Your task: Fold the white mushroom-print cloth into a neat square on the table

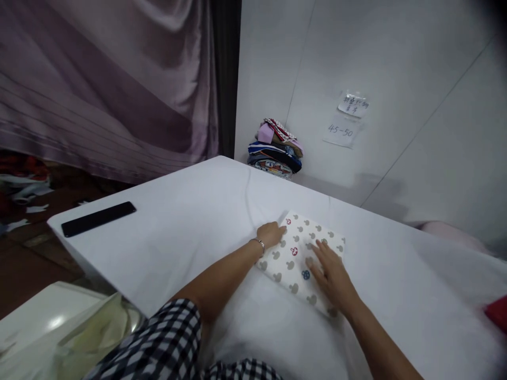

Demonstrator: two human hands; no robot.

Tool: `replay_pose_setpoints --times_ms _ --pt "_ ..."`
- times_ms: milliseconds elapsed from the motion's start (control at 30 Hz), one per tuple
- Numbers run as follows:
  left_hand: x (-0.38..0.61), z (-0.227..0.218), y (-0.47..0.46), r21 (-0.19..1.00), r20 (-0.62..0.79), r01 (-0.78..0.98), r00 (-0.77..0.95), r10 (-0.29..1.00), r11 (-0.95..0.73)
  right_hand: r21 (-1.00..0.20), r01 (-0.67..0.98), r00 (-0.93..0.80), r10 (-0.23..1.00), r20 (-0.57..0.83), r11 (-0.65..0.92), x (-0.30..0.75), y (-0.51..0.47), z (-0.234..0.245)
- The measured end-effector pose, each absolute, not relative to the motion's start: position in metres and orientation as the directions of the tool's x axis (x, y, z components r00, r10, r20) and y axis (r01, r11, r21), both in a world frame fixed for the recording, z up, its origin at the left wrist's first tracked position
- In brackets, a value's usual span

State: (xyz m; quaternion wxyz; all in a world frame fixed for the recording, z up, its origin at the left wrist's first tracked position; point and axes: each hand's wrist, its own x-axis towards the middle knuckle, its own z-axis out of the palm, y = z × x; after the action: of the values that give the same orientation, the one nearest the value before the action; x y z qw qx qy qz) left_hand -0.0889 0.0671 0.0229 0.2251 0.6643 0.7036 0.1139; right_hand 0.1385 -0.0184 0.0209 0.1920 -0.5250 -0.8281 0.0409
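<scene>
A folded white cloth (pixel 298 266) printed with grey, red and blue mushrooms lies flat on the white table (pixel 190 211). My left hand (pixel 270 235), with a bracelet at the wrist, is curled at the cloth's left edge and closed on it; some of its fingertips are hidden. On the right part of the cloth rests my right hand (pixel 330 274), open, palm down with the fingers apart.
A stack of folded clothes (pixel 275 150) stands beyond the table's far edge, against the wall. A long black flat object (pixel 99 218) lies near the left corner. Paper signs (pixel 340 129) hang on the wall. Something red (pixel 498 312) shows at the right edge.
</scene>
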Motion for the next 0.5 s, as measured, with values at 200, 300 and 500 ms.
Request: replay_pose_setpoints --times_ms 200,300,500 --pt "-0.084 0.015 0.069 0.436 -0.178 0.893 -0.032 0.983 0.108 -0.32 0.934 -0.121 0.985 0.126 0.155 0.162 0.034 -0.017" --pt "-0.086 0.015 0.065 0.435 -0.153 0.895 -0.032 0.988 0.097 -0.432 0.883 -0.14 0.981 0.133 0.185 0.172 0.036 -0.028" --pt "-0.087 0.02 0.065 0.498 -0.087 0.862 -0.061 0.994 0.097 -0.718 0.695 0.166 0.981 0.097 -0.046 0.178 0.003 -0.031"
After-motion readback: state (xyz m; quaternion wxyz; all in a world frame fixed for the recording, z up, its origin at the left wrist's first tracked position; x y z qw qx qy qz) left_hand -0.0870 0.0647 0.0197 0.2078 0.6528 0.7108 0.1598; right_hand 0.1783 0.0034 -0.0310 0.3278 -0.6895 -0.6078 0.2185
